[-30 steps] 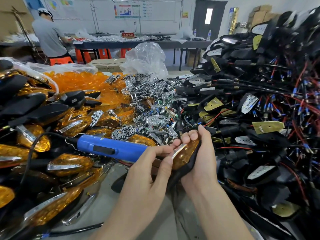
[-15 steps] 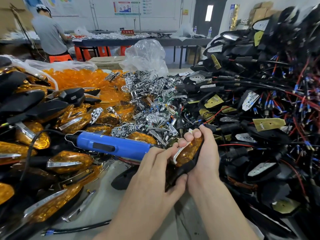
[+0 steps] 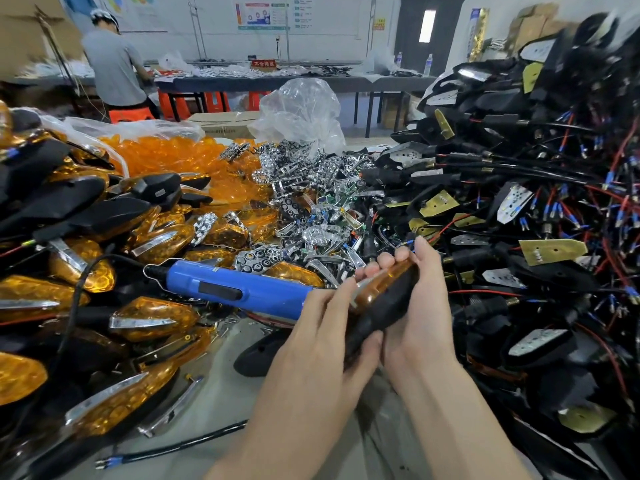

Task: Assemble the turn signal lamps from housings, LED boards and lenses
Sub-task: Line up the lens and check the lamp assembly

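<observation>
A turn signal lamp (image 3: 384, 299), black housing with an amber lens and a chrome strip, is held between both hands just above the table. My left hand (image 3: 322, 344) grips its near side, thumb under the housing and fingers on the lens. My right hand (image 3: 420, 306) wraps the far side, fingertips curled over the top edge. Finished amber lamps (image 3: 152, 317) pile up at the left. Black housings with boards and wires (image 3: 536, 258) heap at the right. Chrome reflectors and LED boards (image 3: 311, 209) lie in the middle, loose amber lenses (image 3: 180, 154) behind them.
A blue electric screwdriver (image 3: 235, 289) lies on the lamps just left of my hands, its cable trailing left. A black housing (image 3: 259, 355) rests on the grey table (image 3: 221, 403). A clear plastic bag (image 3: 301, 109) stands behind. A person works at a far table (image 3: 114, 71).
The lamp has turned in my hands, so more of the black housing and less of the lens faces me. My left thumb has slid under the housing. The screwdriver has not moved.
</observation>
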Available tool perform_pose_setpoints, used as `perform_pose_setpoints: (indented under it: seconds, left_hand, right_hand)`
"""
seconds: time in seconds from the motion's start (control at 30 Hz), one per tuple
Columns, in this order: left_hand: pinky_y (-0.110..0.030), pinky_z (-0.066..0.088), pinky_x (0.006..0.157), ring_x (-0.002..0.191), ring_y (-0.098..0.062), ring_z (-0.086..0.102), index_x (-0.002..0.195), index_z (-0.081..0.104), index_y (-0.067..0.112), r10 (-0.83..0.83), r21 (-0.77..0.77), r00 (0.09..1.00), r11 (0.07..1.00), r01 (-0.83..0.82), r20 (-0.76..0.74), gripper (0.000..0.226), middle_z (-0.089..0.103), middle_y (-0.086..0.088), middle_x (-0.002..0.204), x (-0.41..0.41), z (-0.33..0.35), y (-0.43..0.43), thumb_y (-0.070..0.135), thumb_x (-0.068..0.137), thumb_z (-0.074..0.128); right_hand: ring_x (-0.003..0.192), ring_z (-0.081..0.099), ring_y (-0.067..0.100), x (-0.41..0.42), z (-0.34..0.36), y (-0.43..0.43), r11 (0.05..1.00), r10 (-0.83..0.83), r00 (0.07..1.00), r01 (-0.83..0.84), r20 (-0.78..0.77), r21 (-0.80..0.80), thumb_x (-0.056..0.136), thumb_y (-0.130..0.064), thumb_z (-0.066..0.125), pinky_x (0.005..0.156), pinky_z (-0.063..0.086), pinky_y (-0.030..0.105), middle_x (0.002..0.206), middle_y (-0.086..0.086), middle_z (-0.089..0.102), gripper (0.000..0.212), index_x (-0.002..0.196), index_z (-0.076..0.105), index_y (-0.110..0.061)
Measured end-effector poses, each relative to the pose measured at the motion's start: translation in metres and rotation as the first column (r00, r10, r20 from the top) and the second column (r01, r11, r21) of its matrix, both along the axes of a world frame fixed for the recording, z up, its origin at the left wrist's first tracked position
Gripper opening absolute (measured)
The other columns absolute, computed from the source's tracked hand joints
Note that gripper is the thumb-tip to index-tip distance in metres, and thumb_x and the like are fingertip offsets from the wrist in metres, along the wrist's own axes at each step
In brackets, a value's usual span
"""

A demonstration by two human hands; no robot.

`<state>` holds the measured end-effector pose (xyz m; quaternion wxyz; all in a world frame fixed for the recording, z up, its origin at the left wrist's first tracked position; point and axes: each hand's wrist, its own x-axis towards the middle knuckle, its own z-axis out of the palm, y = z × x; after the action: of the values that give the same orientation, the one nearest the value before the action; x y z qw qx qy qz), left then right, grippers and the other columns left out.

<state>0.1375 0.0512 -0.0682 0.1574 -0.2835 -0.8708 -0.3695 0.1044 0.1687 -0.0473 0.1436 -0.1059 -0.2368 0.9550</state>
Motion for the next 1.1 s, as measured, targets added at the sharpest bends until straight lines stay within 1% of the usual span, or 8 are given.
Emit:
perform_pose_setpoints:
  seconds: [0.1, 0.2, 0.3, 0.47, 0.6, 0.73, 0.9, 1.1]
  left_hand:
    - [-0.003, 0.038, 0.078, 0.099, 0.009, 0.053, 0.128, 0.047, 0.046, 0.016, 0.217, 0.997, 0.976, -0.032, 0.077, 0.043, 0.051, 0.027, 0.108, -0.005, 0.005, -0.008, 0.057, 0.087, 0.047]
    - [-0.011, 0.039, 0.064, 0.078, -0.005, 0.057, 0.102, 0.062, 0.037, -0.095, 0.337, 0.979, 0.941, 0.031, 0.177, 0.029, 0.058, 0.012, 0.086, -0.004, 0.01, -0.012, 0.057, 0.091, 0.044]
    - [-0.011, 0.036, 0.059, 0.067, -0.006, 0.049, 0.085, 0.056, 0.027, -0.135, 0.361, 0.967, 0.931, 0.049, 0.216, 0.04, 0.053, 0.007, 0.074, -0.002, 0.011, -0.014, 0.059, 0.095, 0.035]
    - [-0.016, 0.036, 0.06, 0.065, -0.004, 0.048, 0.079, 0.056, 0.022, -0.15, 0.303, 0.956, 0.95, 0.07, 0.251, 0.052, 0.052, 0.014, 0.069, -0.006, 0.01, -0.016, 0.062, 0.098, 0.028]
    - [-0.023, 0.049, 0.067, 0.079, -0.001, 0.063, 0.09, 0.068, 0.033, 0.132, 0.134, 0.981, 0.979, -0.152, 0.145, 0.035, 0.066, 0.015, 0.079, -0.016, 0.004, -0.048, 0.049, 0.1, 0.039]
    - [-0.021, 0.049, 0.073, 0.082, 0.002, 0.057, 0.1, 0.065, 0.038, 0.33, -0.233, 0.943, 0.921, -0.312, 0.038, 0.016, 0.06, 0.022, 0.088, -0.027, -0.001, -0.085, 0.033, 0.098, 0.051]
    - [-0.03, 0.054, 0.08, 0.107, -0.01, 0.057, 0.131, 0.051, 0.043, 0.255, -0.552, 0.966, 0.8, -0.234, -0.041, 0.035, 0.057, 0.018, 0.119, -0.042, -0.001, -0.092, 0.026, 0.1, 0.048]
    - [-0.026, 0.049, 0.065, 0.107, -0.013, 0.059, 0.134, 0.044, 0.045, 0.143, -0.734, 0.984, 0.656, -0.174, -0.105, 0.043, 0.052, 0.012, 0.12, -0.046, 0.005, -0.092, 0.024, 0.098, 0.053]
  right_hand:
    - [0.072, 0.067, 0.019, 0.005, 0.004, -0.009, 0.988, 0.119, 0.988, -0.108, -0.1, 0.115, 0.084, -0.048, 0.067, 0.069, 0.059, 0.031, 0.079, 0.001, 0.065, 0.028, 0.082, 0.064, -0.021]
    - [0.092, 0.073, 0.022, 0.009, 0.004, -0.015, 0.949, 0.205, 0.971, -0.168, -0.121, 0.266, 0.079, -0.058, 0.069, 0.084, 0.057, 0.035, 0.091, 0.004, 0.074, 0.042, 0.102, 0.067, -0.023]
    - [0.1, 0.07, 0.026, 0.011, 0.003, -0.016, 0.909, 0.232, 0.961, -0.16, -0.149, 0.386, 0.083, -0.045, 0.069, 0.091, 0.05, 0.042, 0.086, 0.004, 0.074, 0.024, 0.098, 0.068, -0.027]
    - [0.074, 0.074, 0.023, 0.008, 0.004, -0.012, 0.911, 0.108, 0.986, -0.047, -0.127, 0.41, 0.085, -0.025, 0.07, 0.068, 0.062, 0.032, 0.07, 0.002, 0.066, 0.017, 0.095, 0.058, -0.017]
    - [0.056, 0.06, 0.017, 0.006, 0.003, -0.002, 0.953, 0.013, 0.999, 0.004, -0.052, 0.302, 0.094, -0.019, 0.065, 0.052, 0.055, 0.03, 0.071, 0.002, 0.062, 0.008, 0.093, 0.058, -0.017]
    - [0.058, 0.06, 0.014, 0.006, -0.002, 0.005, 0.969, 0.023, 1.0, -0.02, -0.011, 0.245, 0.098, -0.017, 0.062, 0.047, 0.048, 0.025, 0.073, 0.0, 0.063, 0.007, 0.102, 0.057, -0.018]
    - [0.06, 0.061, 0.015, 0.009, -0.005, 0.003, 0.957, 0.09, 0.996, -0.083, -0.012, 0.28, 0.092, -0.015, 0.066, 0.046, 0.047, 0.026, 0.075, -0.001, 0.063, 0.012, 0.102, 0.063, -0.021]
    - [0.059, 0.061, 0.016, 0.011, -0.006, 0.003, 0.952, 0.109, 0.994, -0.11, 0.018, 0.286, 0.075, -0.022, 0.072, 0.045, 0.047, 0.026, 0.076, 0.0, 0.063, 0.033, 0.106, 0.062, -0.02]
